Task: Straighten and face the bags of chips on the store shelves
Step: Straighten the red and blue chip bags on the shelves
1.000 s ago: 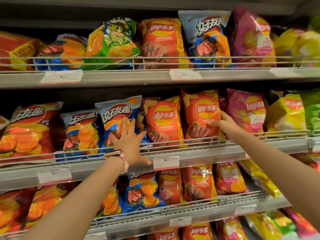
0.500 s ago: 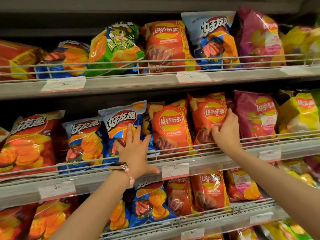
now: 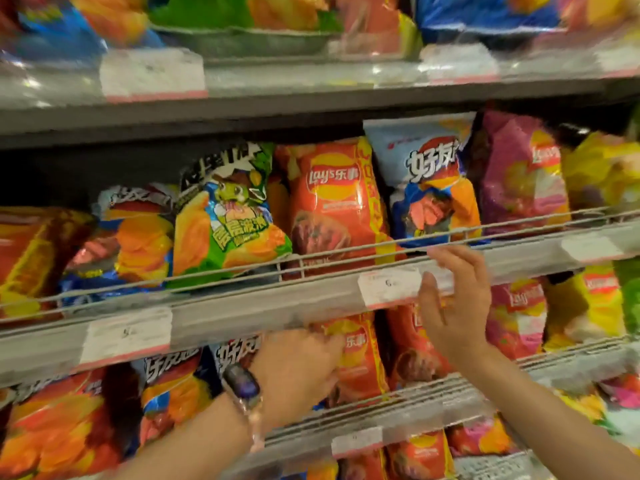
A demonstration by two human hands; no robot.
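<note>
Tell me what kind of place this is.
Most likely a shop's snack aisle: tiered shelves with wire rails, paper price tags clipped along the edges, and rows of branded chip bags.

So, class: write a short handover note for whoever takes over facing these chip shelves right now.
Left hand: reaching onto the lower shelf, on the red Lay's bag; the grip is blurred.
Right hand: open, fingers raised before the shelf rail, holding nothing.
Done: the red and blue bags above the rail stand facing out.
Left: the green bag leans sideways; straighten it, then finish the lower row.
</note>
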